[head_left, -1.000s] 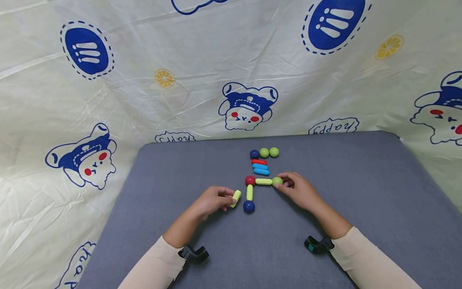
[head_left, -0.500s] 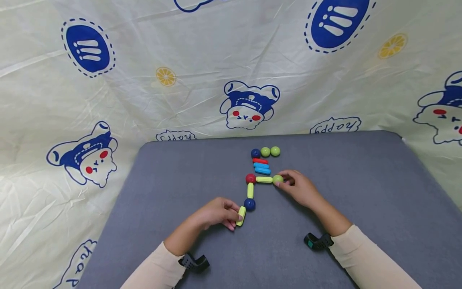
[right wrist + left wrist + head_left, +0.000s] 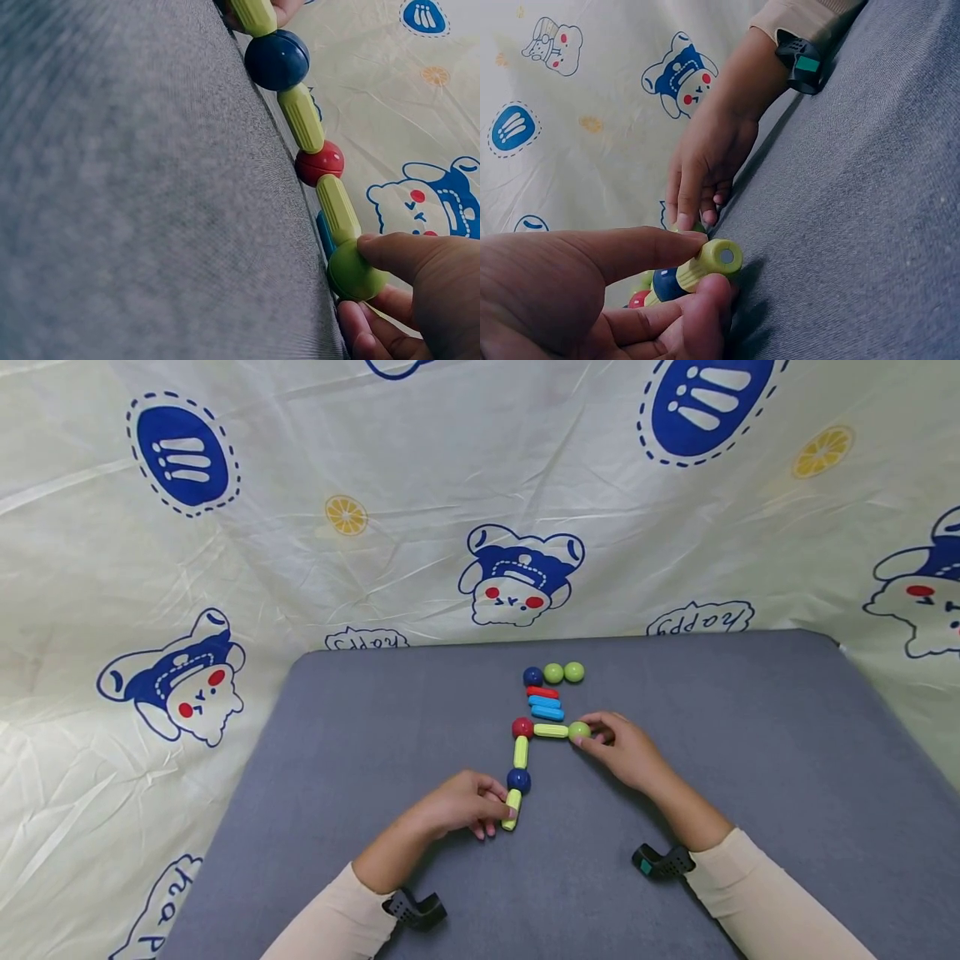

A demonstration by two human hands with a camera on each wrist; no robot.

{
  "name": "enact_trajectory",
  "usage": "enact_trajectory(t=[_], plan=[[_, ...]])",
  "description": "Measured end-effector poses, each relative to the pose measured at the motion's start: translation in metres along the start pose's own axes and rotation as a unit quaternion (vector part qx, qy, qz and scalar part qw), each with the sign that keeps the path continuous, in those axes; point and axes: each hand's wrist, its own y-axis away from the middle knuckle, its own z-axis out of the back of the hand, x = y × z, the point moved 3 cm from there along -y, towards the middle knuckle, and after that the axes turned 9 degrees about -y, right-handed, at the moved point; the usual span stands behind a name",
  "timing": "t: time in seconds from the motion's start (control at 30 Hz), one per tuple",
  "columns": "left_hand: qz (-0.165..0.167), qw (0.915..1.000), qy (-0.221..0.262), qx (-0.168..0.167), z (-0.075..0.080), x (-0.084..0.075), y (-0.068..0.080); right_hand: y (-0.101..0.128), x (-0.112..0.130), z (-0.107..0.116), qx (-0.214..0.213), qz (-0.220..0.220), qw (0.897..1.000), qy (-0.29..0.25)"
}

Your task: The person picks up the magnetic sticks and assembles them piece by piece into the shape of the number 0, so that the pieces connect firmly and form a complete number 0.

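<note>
My left hand (image 3: 467,804) pinches a yellow magnetic rod (image 3: 513,810) between thumb and fingers. The rod's upper end meets a dark blue ball (image 3: 519,780); a grey magnet shows in its free end in the left wrist view. From that ball a second yellow rod (image 3: 521,752) runs up to a red ball (image 3: 522,727), and a third yellow rod (image 3: 551,731) leads right to a green ball (image 3: 355,271). With thumb and fingers, my right hand (image 3: 621,750) holds this green ball. The joined pieces form a bent chain on the table.
Behind the chain lie a red rod (image 3: 542,692) and two light blue rods (image 3: 547,712) side by side. Farther back, another dark blue ball (image 3: 532,676) and two green balls (image 3: 574,672) sit in a row. A printed sheet (image 3: 420,460) hangs behind the grey table (image 3: 360,718).
My left hand has carried its yellow rod down and right, from beside the chain to the lower side of the dark blue ball. My right hand stays at the green ball.
</note>
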Motion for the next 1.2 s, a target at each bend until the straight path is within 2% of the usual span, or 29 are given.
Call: enact_trajectory(t=[0.17,0.5,0.87,1.2], plan=[[0.014,0.9996,0.024,-0.002,-0.005,0.0,0.0,0.001,-0.001,-0.002,-0.009,-0.001,1.0,0.004],[0.011,0.9968,0.079,-0.006,-0.018,-0.002,0.002,0.004,-0.001,-0.003,-0.018,0.002,1.0,0.004],[0.02,0.9971,0.07,-0.025,-0.024,-0.002,0.002,0.003,-0.002,-0.004,-0.016,0.016,1.0,0.006],[-0.001,0.9982,0.055,-0.023,-0.025,-0.003,0.004,0.001,-0.004,-0.004,-0.008,0.011,1.0,0.003]])
